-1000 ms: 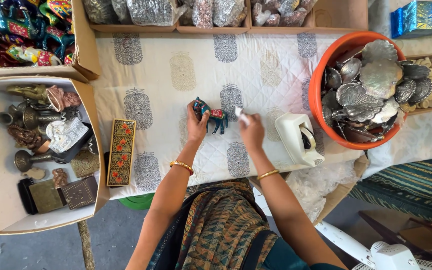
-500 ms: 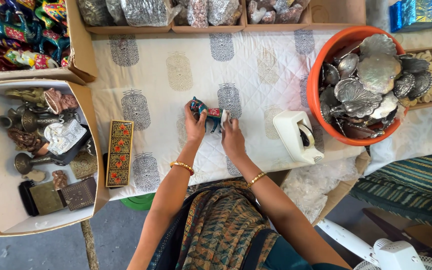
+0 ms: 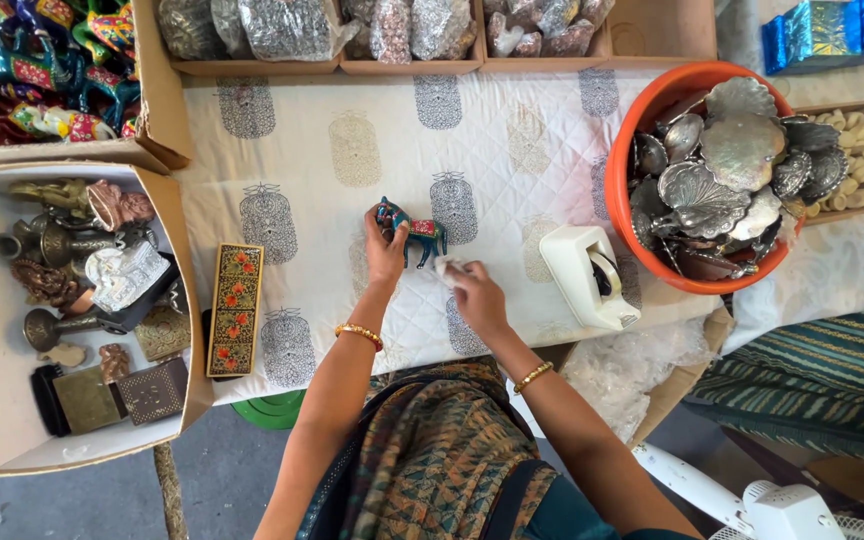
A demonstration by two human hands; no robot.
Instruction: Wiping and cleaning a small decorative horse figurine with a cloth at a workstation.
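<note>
From the head view, the left hand (image 3: 384, 252) grips the front of a small painted elephant figurine (image 3: 410, 228) standing on the quilted white cloth (image 3: 352, 150). The right hand (image 3: 474, 293), just beside its rear legs, pinches a small white wad (image 3: 446, 267). A white tape dispenser (image 3: 587, 277) sits to the right of that hand.

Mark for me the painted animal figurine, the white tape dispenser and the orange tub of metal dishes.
painted animal figurine (image 3: 422, 233): head view, on its red saddle, mid-body.
white tape dispenser (image 3: 577, 272): head view, on its white top face.
orange tub (image 3: 620, 190): head view, on its left rim.
</note>
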